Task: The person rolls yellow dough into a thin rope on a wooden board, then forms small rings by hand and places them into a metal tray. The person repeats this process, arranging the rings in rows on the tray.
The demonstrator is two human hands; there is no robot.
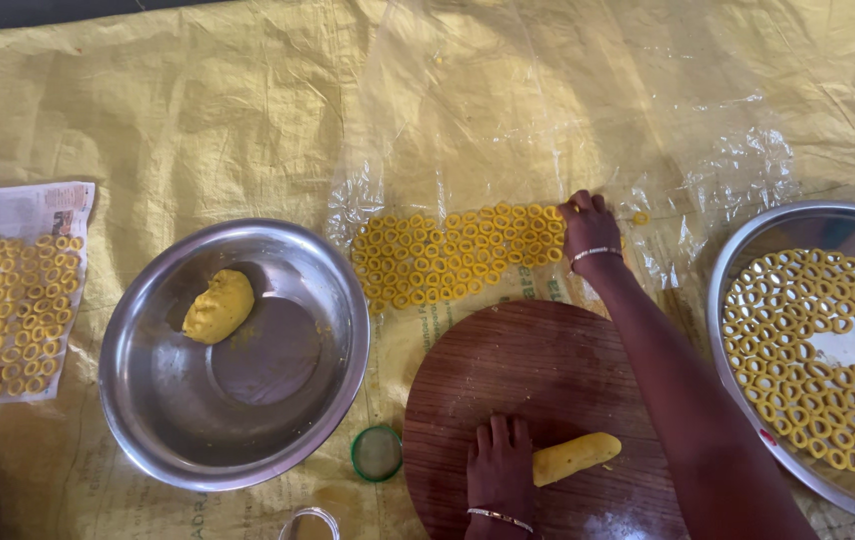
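The left hand [499, 468] is pressing flat, fingers spread, on one end of a yellow dough roll [576, 457] lying on the round wooden board [508, 365]. The right hand [588, 228] is reaching out, fingertips pinched narrowly at the edge of the dough rings [458, 255] on clear plastic sheet [508, 120]. A steel bowl [178, 420] holding a dough lump [219, 306] is sitting left of the board, a ring-filled tray [738, 330] right.

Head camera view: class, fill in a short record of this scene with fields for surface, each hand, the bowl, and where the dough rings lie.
Surface: yellow woven sheet spread flat
Left hand: palm down on a yellow dough roll on the round wooden board
Right hand: reaching forward, fingertips at the end of the dough rings on clear plastic
Steel bowl: one lump of yellow dough inside
Other rings: on a steel tray at right, on newspaper at left
Small item: green-rimmed lid beside the board
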